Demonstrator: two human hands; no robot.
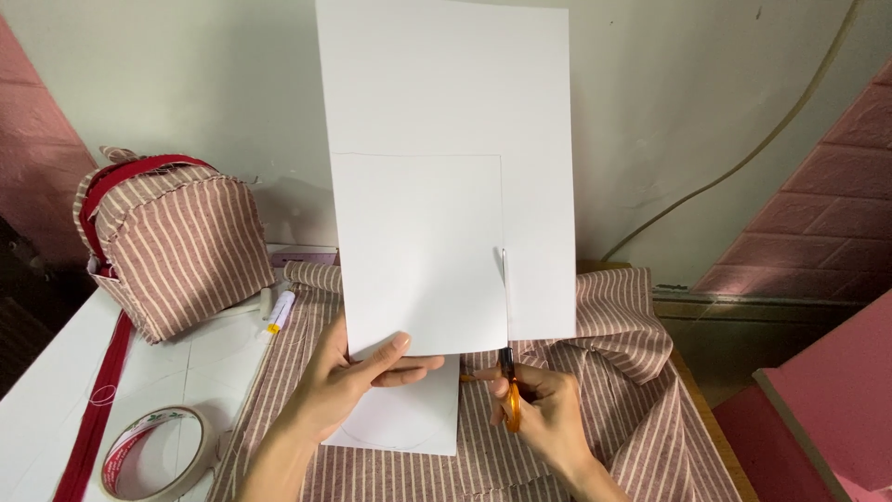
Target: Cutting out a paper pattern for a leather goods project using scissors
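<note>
L hand [348, 376] grips the bottom edge of a big white card sheet [446, 177], thumb in front, fingers [409, 377] pinched on it, held upright over the bench mid. R hand [544, 414] closed round orange-handled scissors [508, 386], blades up in a slit cut into the sheet's lower edge. Striped fabric [613, 372] under both hands w/ another white sheet [409, 418]. Striped bag [172, 242] at back-left, tape roll [153, 453] at front-left corner
</note>
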